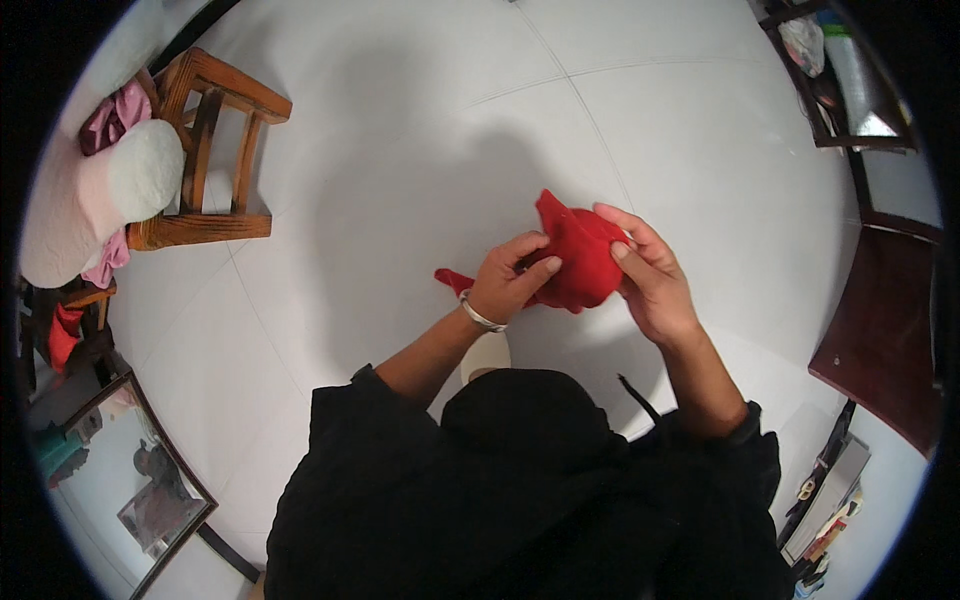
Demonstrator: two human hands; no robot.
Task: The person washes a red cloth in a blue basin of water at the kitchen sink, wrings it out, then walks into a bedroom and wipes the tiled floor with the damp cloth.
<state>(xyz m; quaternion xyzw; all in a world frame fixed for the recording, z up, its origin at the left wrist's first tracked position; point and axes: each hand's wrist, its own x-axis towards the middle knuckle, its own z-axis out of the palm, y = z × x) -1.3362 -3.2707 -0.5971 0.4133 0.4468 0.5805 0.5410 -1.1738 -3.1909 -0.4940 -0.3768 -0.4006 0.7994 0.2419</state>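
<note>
A piece of soft red cloth (589, 259), bunched and rounded, is held up in front of my body above the floor. My left hand (514, 277), with a silver-coloured bangle (484, 315) at its wrist, pinches the cloth's left side between thumb and fingers. On the right side, my right hand (656, 270) grips the cloth with its thumb on the near face and its fingers behind. One pointed corner sticks up at the top. A narrow red end (452, 280) shows beyond my left wrist. What is inside the bunched cloth, if anything, is hidden.
Pale floor tiles (420, 187) spread around me. At the left stands a wooden stool (202, 150) beside a large plush toy (146, 169). A framed mirror (135, 480) is at lower left. Along the right are a dark shelf (862, 142) and a dark red wooden panel (881, 337).
</note>
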